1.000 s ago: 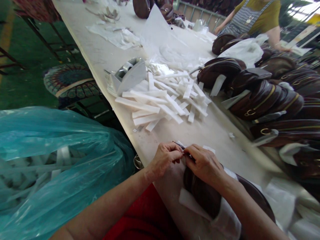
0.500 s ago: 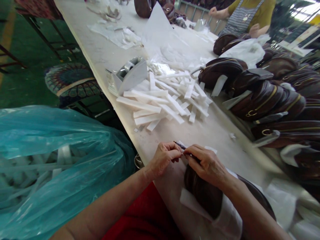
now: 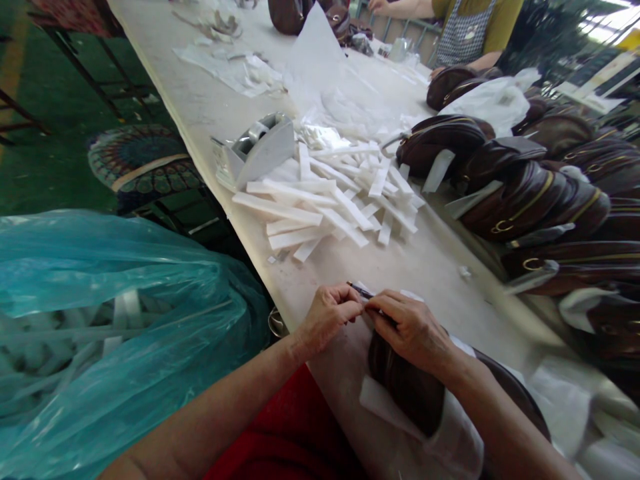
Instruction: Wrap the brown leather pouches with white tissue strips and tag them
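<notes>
My left hand (image 3: 330,315) is closed in a pinch, its fingertips meeting those of my right hand (image 3: 407,327) above the table's near edge. A thin dark pen-like tool (image 3: 359,289) sticks out from the fingers of my right hand. What my left fingertips pinch is too small to make out. Under my right hand and forearm lies a dark brown leather bag (image 3: 413,390), partly covered by my arm. White wrapping sheet (image 3: 457,433) is folded around the bag's lower part.
White foam strips (image 3: 345,200) lie piled ahead, beside a grey tape dispenser (image 3: 260,150). Brown bags (image 3: 535,200) line the right side. At left stands a blue plastic sack (image 3: 200,287) of white scraps, near a stool (image 3: 145,160). Across the table is a person in a checked apron (image 3: 463,33).
My hands have barely moved and stay together at the fingertips. Across the table, the person has shifted left, with one arm stretched out.
</notes>
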